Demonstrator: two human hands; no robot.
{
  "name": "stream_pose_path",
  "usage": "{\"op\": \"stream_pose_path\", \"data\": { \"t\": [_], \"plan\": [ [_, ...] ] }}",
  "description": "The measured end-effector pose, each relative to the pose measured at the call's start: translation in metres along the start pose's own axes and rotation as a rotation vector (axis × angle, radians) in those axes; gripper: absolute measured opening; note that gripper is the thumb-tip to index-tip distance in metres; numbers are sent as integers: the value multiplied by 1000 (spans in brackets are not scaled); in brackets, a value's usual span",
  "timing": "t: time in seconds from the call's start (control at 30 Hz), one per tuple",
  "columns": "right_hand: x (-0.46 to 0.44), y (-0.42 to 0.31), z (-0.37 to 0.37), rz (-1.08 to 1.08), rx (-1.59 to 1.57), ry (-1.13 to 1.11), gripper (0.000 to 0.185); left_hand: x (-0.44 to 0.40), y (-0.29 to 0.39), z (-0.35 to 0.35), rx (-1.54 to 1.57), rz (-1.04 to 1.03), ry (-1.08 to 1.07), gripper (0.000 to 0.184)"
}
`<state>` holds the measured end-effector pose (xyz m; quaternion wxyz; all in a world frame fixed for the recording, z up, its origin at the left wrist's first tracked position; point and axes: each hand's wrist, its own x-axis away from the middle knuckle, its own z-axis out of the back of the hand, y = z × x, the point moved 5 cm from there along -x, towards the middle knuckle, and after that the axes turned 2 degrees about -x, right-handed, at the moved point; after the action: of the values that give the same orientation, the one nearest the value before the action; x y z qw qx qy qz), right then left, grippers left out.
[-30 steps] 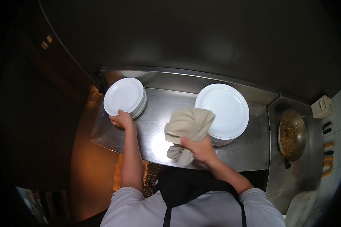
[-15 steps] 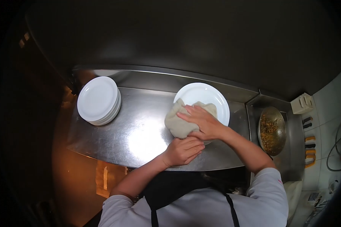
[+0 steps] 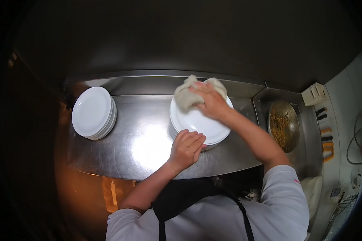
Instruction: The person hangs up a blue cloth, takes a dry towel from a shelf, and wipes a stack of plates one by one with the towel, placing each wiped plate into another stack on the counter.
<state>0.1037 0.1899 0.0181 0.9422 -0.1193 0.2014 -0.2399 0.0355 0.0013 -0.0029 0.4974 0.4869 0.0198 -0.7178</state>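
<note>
A stack of white plates [image 3: 197,122] stands on the steel counter in front of me. My right hand [image 3: 209,100] presses a beige cloth [image 3: 186,97] onto the far part of the top plate; the cloth bunches out on both sides of the hand. At the near left edge of this stack, my left hand [image 3: 188,148] rests against the rim, its fingers together and pointing right. Farther left stands a second stack of white plates [image 3: 92,111], which neither hand touches.
The steel counter [image 3: 128,132] has a raised back edge. To the right sits a metal pan [image 3: 283,126] with bits of food in it. Beyond it are a pale box [image 3: 314,94] and black and yellow handles [image 3: 328,152] by the tiled wall.
My left hand has left the left stack and come to the near rim of the right one. My right hand has moved the cloth onto the top plate, then toward its far side.
</note>
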Motion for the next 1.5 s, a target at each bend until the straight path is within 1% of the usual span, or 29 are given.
{"op": "stream_pose_path", "data": {
  "t": [0.03, 0.1, 0.2, 0.3, 0.4, 0.43, 0.5, 0.53, 0.6, 0.63, 0.67, 0.73, 0.8, 0.83, 0.87, 0.93, 0.97, 1.07, 1.1, 1.13, 1.17, 1.23, 1.27, 1.3, 1.33, 1.37, 1.43, 1.5],
  "plan": [
    [3, 13, 8, -30, 112, 13, 60, -1, 1, 0, 2, -3, -3, 26],
    [28, 27, 25, -117, 188, 62, 57, -2, 1, 1, 9, 0, -5, 26],
    [75, 20, 44, -203, 276, 34, 56, 1, 0, -1, 29, 2, 7, 25],
    [125, -13, 45, -292, 186, 80, 54, 1, 1, -2, 55, 7, 34, 24],
    [140, -64, 35, -170, -57, 109, 54, 12, -8, -8, 100, -27, 12, 26],
    [137, -75, 36, -151, -148, 128, 50, 14, -11, -6, 67, -13, 36, 28],
    [136, -65, 37, -139, -120, 67, 49, 20, -15, 1, -6, 18, 83, 32],
    [132, -56, 41, -185, -67, 31, 49, 21, -15, 4, -82, 84, 64, 30],
    [115, -34, 51, -274, 35, -42, 47, 12, -19, 9, 4, 225, 122, 31],
    [107, -20, 53, -289, 153, -34, 48, 11, -22, 11, 48, 299, 152, 33],
    [98, -7, 55, -303, 271, -27, 48, 18, -33, 1, 189, 345, 58, 38],
    [69, 8, 57, -393, 350, -65, 56, 24, -39, -9, 351, 412, 18, 38],
    [42, 27, 38, -409, 283, 15, 67, 26, -42, -9, 403, 424, -7, 44],
    [32, 30, 28, -417, 249, 53, 73, 25, -42, -8, 377, 405, -12, 50],
    [24, 28, 18, -352, 247, 54, 76, 26, -41, -8, 352, 386, -18, 57],
    [8, 13, 2, -223, 247, 61, 82, 33, -44, -16, 450, 469, 192, 73],
    [4, 5, -6, -183, 179, 33, 84, 37, -47, -20, 499, 506, 297, 81],
    [6, -40, -15, -65, -18, -80, 87, 26, -41, -13, 492, 603, 231, 104],
    [12, -58, -17, -25, -81, -134, 87, 29, -41, -16, 498, 618, 184, 108],
    [19, -71, -20, 13, -115, -134, 85, 36, -45, -21, 505, 633, 136, 112],
    [28, -81, -18, 9, -200, -142, 83, 40, -52, -26, 371, 555, 24, 115],
    [50, -90, -12, 15, -224, -161, 80, 40, -57, -30, 102, 364, -154, 123],
    [62, -94, -5, 26, -243, -197, 78, 39, -51, -20, -33, 303, -111, 123],
    [75, -96, 4, 38, -263, -231, 76, 36, -51, -23, 434, 482, 32, 124],
    [89, -94, 11, 53, -283, -267, 75, 34, -49, -26, 898, 612, 261, 126],
    [102, -86, 18, 19, -258, -244, 73, 40, -65, -29, 633, 611, 208, 131],
    [125, -66, 32, -46, -211, -204, 69, 10, -48, -8, 547, 460, 23, 121],
    [132, -37, 50, -188, -128, -151, 64, 9, -70, -4, 718, 542, 85, 118]
  ]
}}
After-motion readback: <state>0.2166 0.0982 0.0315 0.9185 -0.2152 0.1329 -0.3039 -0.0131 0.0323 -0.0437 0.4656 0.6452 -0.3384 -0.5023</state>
